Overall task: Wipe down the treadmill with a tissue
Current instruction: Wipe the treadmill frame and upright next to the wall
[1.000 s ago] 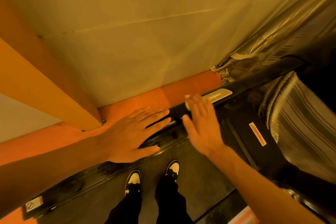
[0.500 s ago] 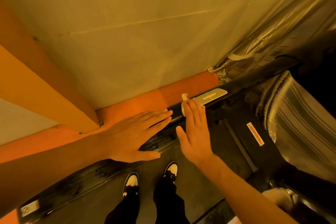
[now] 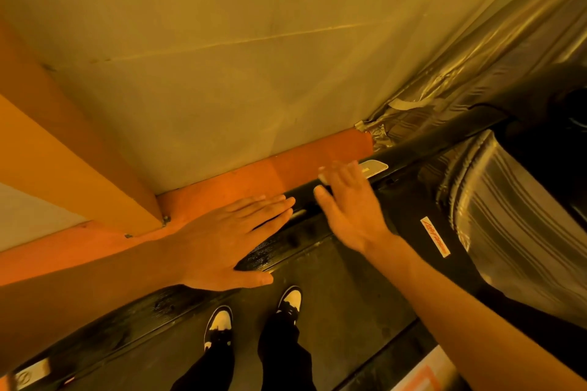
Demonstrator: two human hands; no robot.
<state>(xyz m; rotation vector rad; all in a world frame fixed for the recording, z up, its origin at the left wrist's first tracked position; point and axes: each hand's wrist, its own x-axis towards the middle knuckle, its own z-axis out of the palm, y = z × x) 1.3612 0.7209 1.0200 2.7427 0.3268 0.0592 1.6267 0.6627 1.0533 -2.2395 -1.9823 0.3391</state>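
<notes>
- My left hand [image 3: 228,241] lies palm down with its fingers straight and close together, flat across the treadmill's side rail [image 3: 279,249]. It grips nothing.
- My right hand [image 3: 349,209] is also spread flat, fingers extended and thumb out to the side, just ahead of the left hand on the same rail.
- The tissue [image 3: 323,175] shows only as a small, pale, crumpled scrap peeking out beside my right fingertips. It is pressed against the rail rather than pinched, and it is blurred.
- The side rail is a long black strip, glossy at its rounded outer edge and finely ribbed where my left hand rests.
- A small, silver, rounded badge [image 3: 378,166] sits on the rail, partly under my right fingertips.
- The treadmill belt [image 3: 343,305] is dull, dark grey and smooth. I stand on it in black and white shoes [image 3: 219,324] and black trousers.
- A narrow white sticker with red lettering [image 3: 434,236] lies on the black cover to the right of my right wrist.
- Shiny, crinkled, striped plastic wrap [image 3: 508,216] covers the front of the machine at the right.
- Beside the rail runs an orange skirting band [image 3: 301,168] under a plain, matte, pale wall [image 3: 254,57].
- A boxy yellow beam [image 3: 63,152] juts from the left.
</notes>
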